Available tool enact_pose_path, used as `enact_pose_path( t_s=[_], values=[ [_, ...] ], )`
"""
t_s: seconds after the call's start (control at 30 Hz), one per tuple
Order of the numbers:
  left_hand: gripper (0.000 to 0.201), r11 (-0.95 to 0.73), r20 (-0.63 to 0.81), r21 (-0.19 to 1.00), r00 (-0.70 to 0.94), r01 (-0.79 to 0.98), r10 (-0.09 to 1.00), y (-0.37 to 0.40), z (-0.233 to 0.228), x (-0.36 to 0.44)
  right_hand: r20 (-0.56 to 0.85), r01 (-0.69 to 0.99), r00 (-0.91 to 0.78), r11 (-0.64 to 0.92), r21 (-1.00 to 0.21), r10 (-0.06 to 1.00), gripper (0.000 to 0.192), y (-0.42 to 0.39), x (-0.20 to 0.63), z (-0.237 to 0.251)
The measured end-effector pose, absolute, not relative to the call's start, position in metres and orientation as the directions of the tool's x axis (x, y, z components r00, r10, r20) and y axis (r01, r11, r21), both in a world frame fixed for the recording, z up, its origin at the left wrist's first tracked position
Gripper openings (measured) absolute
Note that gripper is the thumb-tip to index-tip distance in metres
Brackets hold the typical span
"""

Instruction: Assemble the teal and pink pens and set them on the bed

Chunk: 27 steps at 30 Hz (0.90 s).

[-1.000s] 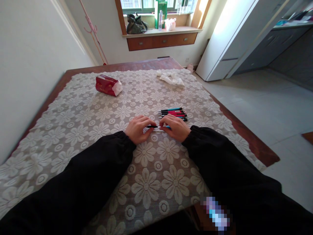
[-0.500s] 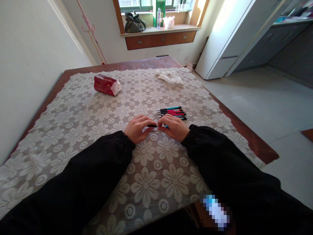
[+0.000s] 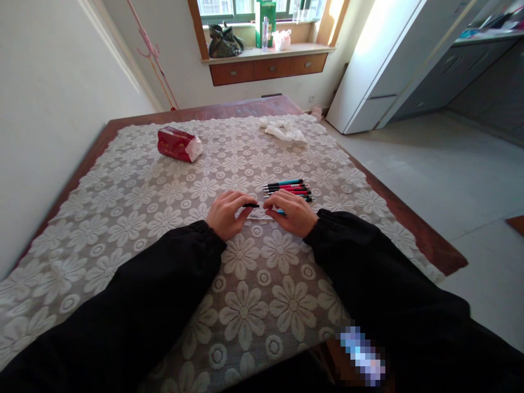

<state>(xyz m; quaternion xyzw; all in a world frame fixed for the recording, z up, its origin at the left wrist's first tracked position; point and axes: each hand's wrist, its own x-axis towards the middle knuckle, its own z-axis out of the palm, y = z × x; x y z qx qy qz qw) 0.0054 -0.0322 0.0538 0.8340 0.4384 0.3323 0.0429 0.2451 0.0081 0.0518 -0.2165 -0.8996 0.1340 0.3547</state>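
Slanting in from eight o'clock, the left hand (image 3: 228, 215) is pinching a black pen part (image 3: 251, 206) between thumb and fingers. The right hand (image 3: 290, 212), angling from four o'clock, is gripping a blue piece (image 3: 280, 212) at the black part's three o'clock — a narrow gap showing between. Pens (image 3: 287, 187) are lying at the right hand's twelve o'clock.

Rough lace tablecloth (image 3: 244, 311), plastic pens (image 3: 292, 186)
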Motion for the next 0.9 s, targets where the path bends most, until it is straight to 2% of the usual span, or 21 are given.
enact_pose_path(
  t_s=[0.13, 0.23, 0.37, 0.47, 0.57, 0.73, 0.9],
  values=[
    [0.019, -0.485, 0.435, 0.358, 0.317, 0.798, 0.843, -0.031, 0.052, 0.006, 0.538, 0.356, -0.678, 0.864, -0.355, 0.501, 0.019, 0.011, 0.247, 0.050],
    [0.019, -0.463, 0.384, 0.329, 0.331, 0.823, 0.862, -0.030, 0.050, 0.006, 0.478, 0.429, -0.710, 0.856, -0.289, 0.518, 0.017, 0.013, 0.249, 0.048],
    [0.020, -0.511, 0.448, 0.358, 0.336, 0.782, 0.829, -0.031, 0.051, 0.005, 0.435, 0.480, -0.733, 0.850, -0.215, 0.524, 0.014, 0.013, 0.249, 0.048],
    [0.017, -0.601, 0.493, 0.331, 0.410, 0.727, 0.767, -0.032, 0.053, 0.005, 0.459, 0.413, -0.761, 0.888, -0.203, 0.459, 0.014, 0.011, 0.248, 0.051],
    [0.013, -0.646, 0.464, 0.278, 0.489, 0.711, 0.738, -0.033, 0.055, 0.006, 0.448, 0.356, -0.799, 0.916, -0.187, 0.402, 0.017, 0.009, 0.247, 0.052],
    [0.011, -0.634, 0.436, 0.263, 0.496, 0.727, 0.750, -0.034, 0.057, 0.007, 0.367, 0.392, -0.818, 0.896, -0.210, 0.443, 0.005, 0.007, 0.247, 0.056],
    [0.009, -0.622, 0.435, 0.288, 0.479, 0.728, 0.762, -0.033, 0.057, 0.006, 0.342, 0.438, -0.813, 0.882, -0.174, 0.471, 0.005, 0.011, 0.252, 0.063]
  ],
)
